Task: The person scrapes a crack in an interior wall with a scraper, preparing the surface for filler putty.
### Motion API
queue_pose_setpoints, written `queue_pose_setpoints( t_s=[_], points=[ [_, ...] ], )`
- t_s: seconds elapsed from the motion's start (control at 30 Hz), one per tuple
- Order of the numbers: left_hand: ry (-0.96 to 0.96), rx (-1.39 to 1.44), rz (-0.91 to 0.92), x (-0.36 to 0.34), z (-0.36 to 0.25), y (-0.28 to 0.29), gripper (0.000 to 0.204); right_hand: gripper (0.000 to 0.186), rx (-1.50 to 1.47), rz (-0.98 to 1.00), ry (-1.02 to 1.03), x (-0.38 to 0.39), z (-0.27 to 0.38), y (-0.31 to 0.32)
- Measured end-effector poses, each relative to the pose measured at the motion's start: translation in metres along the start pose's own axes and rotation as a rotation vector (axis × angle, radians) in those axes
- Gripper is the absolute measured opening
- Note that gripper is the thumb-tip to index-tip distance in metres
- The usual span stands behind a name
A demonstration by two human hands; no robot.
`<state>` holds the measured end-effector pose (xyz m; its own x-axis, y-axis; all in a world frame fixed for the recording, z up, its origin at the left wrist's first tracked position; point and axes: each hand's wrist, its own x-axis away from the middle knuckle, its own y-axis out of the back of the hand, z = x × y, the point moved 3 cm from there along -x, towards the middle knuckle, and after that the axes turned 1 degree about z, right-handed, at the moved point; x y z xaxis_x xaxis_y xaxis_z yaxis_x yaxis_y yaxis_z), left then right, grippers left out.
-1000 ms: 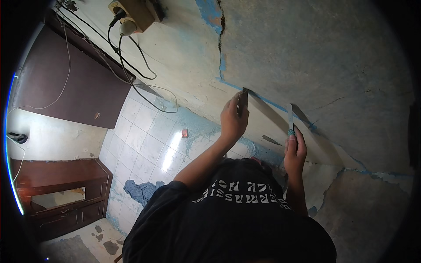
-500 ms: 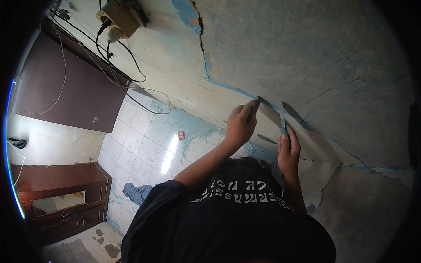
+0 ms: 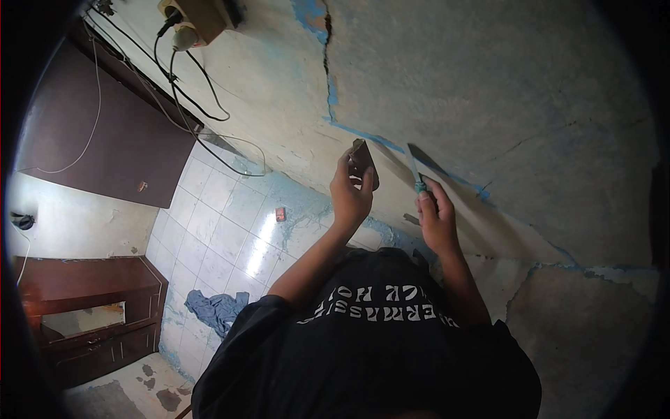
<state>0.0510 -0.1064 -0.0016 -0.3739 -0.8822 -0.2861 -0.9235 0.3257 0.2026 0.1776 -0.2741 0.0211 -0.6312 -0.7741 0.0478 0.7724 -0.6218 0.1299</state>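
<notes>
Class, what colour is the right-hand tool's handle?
The handle looks teal where visible, best in the head view.

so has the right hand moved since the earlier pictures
Yes, the right hand has shifted left, closer to the wall crack.

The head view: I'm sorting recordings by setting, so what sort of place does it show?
Probably a worn room in a home: it has a reddish-brown wooden cabinet, a white tiled floor and a cracked wall with flaking blue paint.
</notes>
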Motion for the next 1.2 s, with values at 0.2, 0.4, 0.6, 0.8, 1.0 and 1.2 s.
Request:
queue_pose_setpoints(
  t_s=[0.2,0.4,0.6,0.8,1.0,1.2],
  points=[
    [0.034,-0.009,0.041,-0.025,0.006,0.022,0.052,0.039,0.3,-0.141,0.075,0.009,0.02,-0.026],
    [-0.033,0.033,0.031,-0.044,0.012,0.035,0.052,0.036,0.352,-0.174,0.12,0.002,0.038,-0.051],
    [0.001,0.081,0.056,-0.052,0.03,0.049,0.05,0.036,0.389,-0.281,0.106,0.012,0.036,-0.055],
    [-0.016,0.083,0.066,-0.062,0.029,0.059,0.051,0.036,0.275,-0.316,-0.048,0.015,0.024,-0.05],
    [-0.029,0.115,0.098,-0.07,0.037,0.058,0.054,0.035,0.39,-0.353,0.029,0.014,0.044,-0.058],
    [-0.027,0.104,0.196,-0.072,0.043,0.061,0.055,0.035,0.374,-0.31,0.094,-0.005,0.038,-0.063]
  ],
)
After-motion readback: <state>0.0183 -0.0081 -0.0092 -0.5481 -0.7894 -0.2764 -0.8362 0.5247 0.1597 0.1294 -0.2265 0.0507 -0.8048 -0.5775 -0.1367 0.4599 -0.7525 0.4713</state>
